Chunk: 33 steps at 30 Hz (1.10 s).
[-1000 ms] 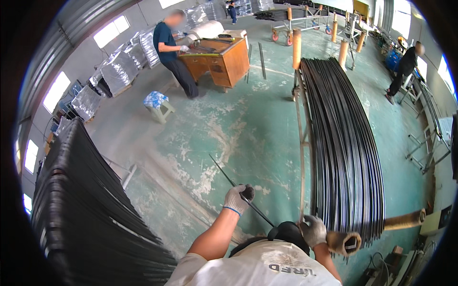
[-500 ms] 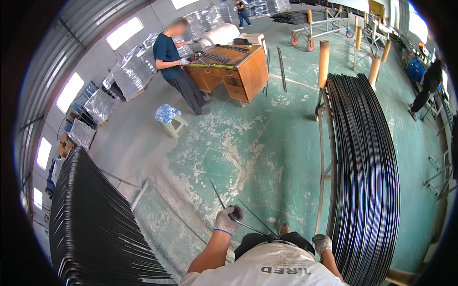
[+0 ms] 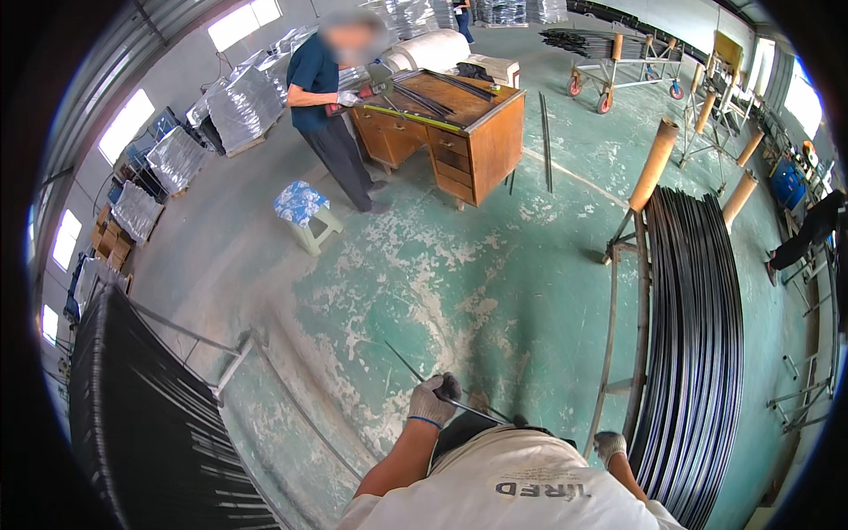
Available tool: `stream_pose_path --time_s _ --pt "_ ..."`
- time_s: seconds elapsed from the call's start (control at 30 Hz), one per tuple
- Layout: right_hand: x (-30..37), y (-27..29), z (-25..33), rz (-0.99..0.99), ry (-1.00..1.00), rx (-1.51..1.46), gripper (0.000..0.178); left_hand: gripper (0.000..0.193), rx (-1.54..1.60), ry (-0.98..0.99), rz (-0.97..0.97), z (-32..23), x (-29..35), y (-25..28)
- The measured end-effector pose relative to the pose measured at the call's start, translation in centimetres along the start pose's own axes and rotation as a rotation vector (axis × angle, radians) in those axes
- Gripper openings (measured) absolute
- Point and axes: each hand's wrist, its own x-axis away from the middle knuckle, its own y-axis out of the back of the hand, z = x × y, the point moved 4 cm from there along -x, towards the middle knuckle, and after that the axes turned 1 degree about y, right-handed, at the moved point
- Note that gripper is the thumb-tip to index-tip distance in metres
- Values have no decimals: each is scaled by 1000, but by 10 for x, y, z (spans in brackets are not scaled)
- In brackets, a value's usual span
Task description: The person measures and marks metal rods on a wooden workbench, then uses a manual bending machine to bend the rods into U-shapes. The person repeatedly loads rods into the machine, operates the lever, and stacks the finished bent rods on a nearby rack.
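Observation:
My left hand, in a pale knit glove with dark fingers, is closed around a thin dark rod. The rod slants across in front of my waist, one end pointing out over the floor. My right hand, gloved the same way, hangs low at my side beside a long rack of black rods. Nothing shows in it, and its fingers are too turned away to read. At left, a dense bank of black rods lies on another frame.
A co-worker holds a power drill at a wooden desk bearing dark strips. A stool with a blue-patterned top stands nearby. Upright tubes top the right rack. A wheeled cart is behind; another person is far right.
My view has shifted, and the desk and right rack appear further right. The co-worker's drill now shows plainly above the desk. My left hand still grips the rod.

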Motion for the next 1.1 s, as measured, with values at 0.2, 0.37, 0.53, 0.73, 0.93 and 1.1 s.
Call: stream_pose_path --time_s 0.2,0.37,0.53,0.73,0.93,1.1 --pt "-72 6 67 323 -250 -452 31 9 61 -40 -58 -84 -61 -62" --pt "-165 42 88 391 -321 -357 41 11 -5 -96 -64 -119 -105 -124" --pt "-321 74 63 247 -246 -527 39 15 58 -158 -189 -143 -173 -180" --pt "-527 170 48 474 -38 -288 23 21 166 -201 -281 -172 -232 -256" --pt "-708 234 -8 36 56 -614 28 23 171 -254 -246 -198 -263 -353" --pt "-816 338 82 209 -283 -1115 28 28 240 -204 -351 -232 -318 -351"
